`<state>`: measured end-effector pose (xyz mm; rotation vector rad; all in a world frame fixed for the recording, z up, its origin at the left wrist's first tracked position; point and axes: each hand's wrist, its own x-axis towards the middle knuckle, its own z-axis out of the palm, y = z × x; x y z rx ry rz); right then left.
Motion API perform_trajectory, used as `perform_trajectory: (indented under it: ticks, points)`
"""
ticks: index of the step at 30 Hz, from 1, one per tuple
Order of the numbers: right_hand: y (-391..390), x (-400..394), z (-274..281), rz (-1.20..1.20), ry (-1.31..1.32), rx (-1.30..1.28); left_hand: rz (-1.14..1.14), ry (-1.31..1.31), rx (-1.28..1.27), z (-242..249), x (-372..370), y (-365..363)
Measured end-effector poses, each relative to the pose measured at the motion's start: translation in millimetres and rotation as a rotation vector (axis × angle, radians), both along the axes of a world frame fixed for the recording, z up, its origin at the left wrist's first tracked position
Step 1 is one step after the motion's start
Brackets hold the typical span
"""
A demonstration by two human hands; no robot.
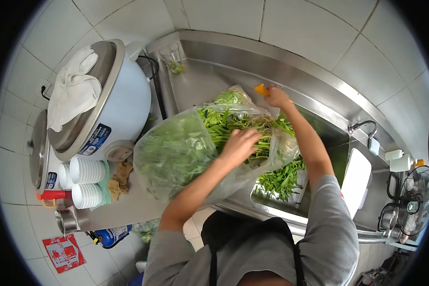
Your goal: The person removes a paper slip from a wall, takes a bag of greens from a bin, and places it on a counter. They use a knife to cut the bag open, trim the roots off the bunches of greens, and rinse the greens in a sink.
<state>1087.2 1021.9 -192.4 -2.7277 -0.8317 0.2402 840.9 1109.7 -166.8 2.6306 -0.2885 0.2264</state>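
Note:
My right hand (277,97) is closed around the orange handle of a knife (261,89). Its thin blade, hard to make out, points toward the back left over the steel counter. Leafy greens (219,126) with long stems and pale roots lie in a large clear plastic bag (169,152) in front of me. On top of the stems, my left hand (241,145) presses down with bent fingers around them; the fingertips are partly hidden. More loose greens (283,178) lie at the sink, just below the bag's right end.
A large rice cooker (136,90) with a white cloth (76,90) on its lid stands left. Nearby are stacked white bowls (86,183) and a brown cloth (121,181). A glass (171,57) stands at the back. Right are a faucet (364,126), white board (356,181) and fan (414,200).

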Motion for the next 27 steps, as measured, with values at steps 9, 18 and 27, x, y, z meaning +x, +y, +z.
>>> perform_trajectory:
  ticks: [9, 18, 27]
  points:
    - [-172.6, -191.7, 114.8, -0.213, 0.389, 0.398, 0.091, 0.554, 0.159, 25.1, -2.9, 70.6]
    - [-172.7, -325.0, 75.6, -0.073, 0.417, 0.374, 0.255, 0.625, 0.282, -4.8, -12.2, 50.6]
    - [-150.6, -365.9, 74.6, -0.153, 0.173, 0.049, 0.304, 0.601, 0.482, -4.4, -18.0, 26.8]
